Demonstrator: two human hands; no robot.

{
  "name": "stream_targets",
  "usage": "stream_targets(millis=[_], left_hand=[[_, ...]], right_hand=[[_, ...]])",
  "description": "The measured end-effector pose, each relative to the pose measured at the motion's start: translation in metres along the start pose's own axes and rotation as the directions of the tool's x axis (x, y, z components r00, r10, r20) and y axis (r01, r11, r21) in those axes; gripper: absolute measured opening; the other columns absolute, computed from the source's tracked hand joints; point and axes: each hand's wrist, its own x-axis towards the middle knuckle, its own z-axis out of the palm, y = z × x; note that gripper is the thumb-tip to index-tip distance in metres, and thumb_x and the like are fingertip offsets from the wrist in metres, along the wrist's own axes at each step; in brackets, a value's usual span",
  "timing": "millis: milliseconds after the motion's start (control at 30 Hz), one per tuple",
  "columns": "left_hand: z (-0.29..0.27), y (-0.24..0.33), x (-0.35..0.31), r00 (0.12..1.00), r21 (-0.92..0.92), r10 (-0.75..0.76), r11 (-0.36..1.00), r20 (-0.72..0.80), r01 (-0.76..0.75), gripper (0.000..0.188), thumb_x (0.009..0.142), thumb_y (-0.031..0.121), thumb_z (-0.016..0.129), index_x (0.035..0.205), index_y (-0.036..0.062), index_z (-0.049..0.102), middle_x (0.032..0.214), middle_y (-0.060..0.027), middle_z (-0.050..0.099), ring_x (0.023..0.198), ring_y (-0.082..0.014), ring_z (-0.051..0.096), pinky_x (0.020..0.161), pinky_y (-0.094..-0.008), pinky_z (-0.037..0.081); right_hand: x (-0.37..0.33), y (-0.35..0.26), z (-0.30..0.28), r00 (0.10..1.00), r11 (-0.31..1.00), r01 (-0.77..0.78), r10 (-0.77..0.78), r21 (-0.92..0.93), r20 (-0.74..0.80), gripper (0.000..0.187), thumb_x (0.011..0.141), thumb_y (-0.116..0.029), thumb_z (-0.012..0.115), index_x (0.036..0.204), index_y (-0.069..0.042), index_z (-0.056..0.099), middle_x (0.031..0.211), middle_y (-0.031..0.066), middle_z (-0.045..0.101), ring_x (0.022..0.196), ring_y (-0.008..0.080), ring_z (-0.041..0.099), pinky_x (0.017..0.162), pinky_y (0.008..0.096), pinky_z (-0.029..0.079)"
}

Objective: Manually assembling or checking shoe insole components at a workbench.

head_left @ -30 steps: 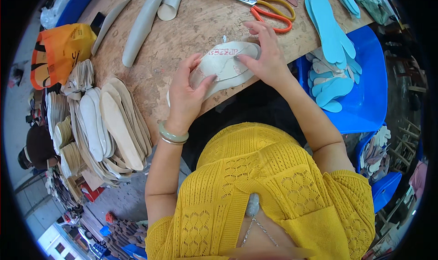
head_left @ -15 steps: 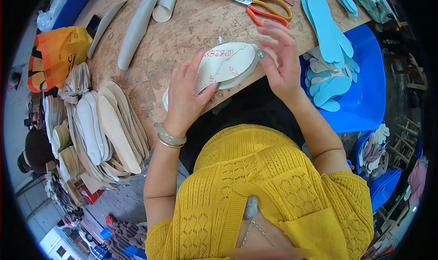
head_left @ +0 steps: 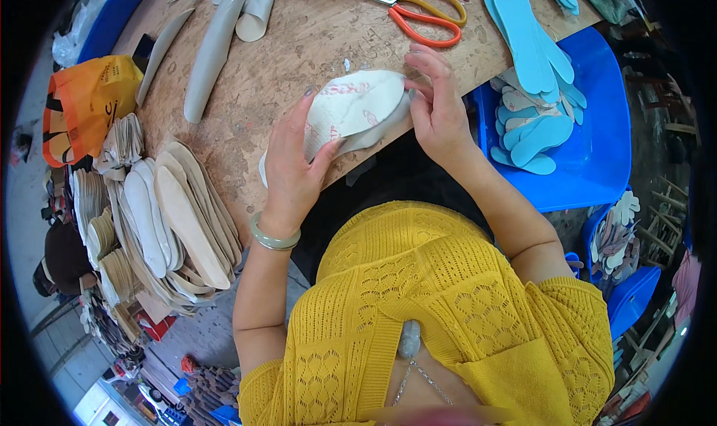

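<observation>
A white insole (head_left: 357,101) with red print lies tilted above the table's near edge, over a second pale insole piece (head_left: 379,133). Around its left end my left hand (head_left: 293,148) is closed, fingers along the far side and thumb on the near side. My right hand (head_left: 441,112) meets the rounded right end, its thumb and a bent finger pinching the rim while another finger stands raised. Part of the lower piece is hidden by the top insole and my left hand.
Orange-handled scissors (head_left: 418,11) lie open at the back of the wooden table (head_left: 299,45). Blue insoles (head_left: 526,38) rest at the right edge, above a blue bin (head_left: 597,157) holding more. Beige insole stacks (head_left: 190,217) and an orange bag (head_left: 93,101) stand left. Pale curved strips (head_left: 216,60) lie back left.
My right hand has drawn in from spread fingers to a pinch at the insole's right end. The insole and my left hand have shifted slightly left in the view, which itself has moved a little.
</observation>
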Motion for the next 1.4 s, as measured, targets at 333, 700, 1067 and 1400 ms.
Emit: stream_targets(millis=[333,700,1067,1400], left_hand=[[-0.007,0.002,-0.003,0.996,0.032,0.02,0.999,0.091,-0.023,0.049,0.078,0.012,0.074,0.125,0.008,0.06,0.122,-0.0166,0.056,0.11,-0.0328,0.055,0.095,-0.0386,0.046],[-0.005,0.005,-0.001,0.994,0.113,0.067,0.991,0.087,-0.077,0.045,0.075,0.012,0.076,0.119,0.01,0.067,0.118,-0.0158,0.057,0.107,-0.0332,0.054,0.093,-0.0406,0.044],[-0.004,0.006,0.0,0.994,0.129,0.077,0.988,0.08,-0.087,0.045,0.075,0.011,0.075,0.119,0.0095,0.067,0.118,-0.0163,0.057,0.106,-0.0335,0.053,0.091,-0.0408,0.044],[-0.005,0.006,0.001,0.994,0.139,0.076,0.986,0.084,-0.087,0.044,0.075,0.01,0.075,0.119,0.0094,0.067,0.118,-0.0164,0.057,0.106,-0.0336,0.053,0.091,-0.0409,0.045]], right_hand=[[0.001,-0.002,-0.007,1.0,0.998,0.008,-0.006,-0.065,0.025,0.034,0.09,0.005,0.051,0.123,0.001,0.044,0.125,0.0197,0.049,0.111,0.0317,0.056,0.092,0.0333,0.05],[0.001,-0.002,-0.004,0.999,0.999,-0.04,0.04,-0.005,0.015,0.042,0.083,0.001,0.065,0.12,0.001,0.046,0.13,0.0203,0.045,0.114,0.03,0.055,0.092,0.0334,0.052],[0.001,0.002,-0.005,1.0,0.999,-0.017,0.018,-0.05,0.014,0.045,0.08,0.007,0.064,0.12,0.001,0.046,0.131,0.0196,0.045,0.112,0.0311,0.056,0.09,0.033,0.053],[-0.001,0.001,-0.004,0.995,0.991,0.078,-0.07,-0.112,0.076,0.049,0.077,0.017,0.048,0.122,-0.002,0.045,0.136,0.0237,0.042,0.117,0.0393,0.054,0.093,0.0393,0.05]])
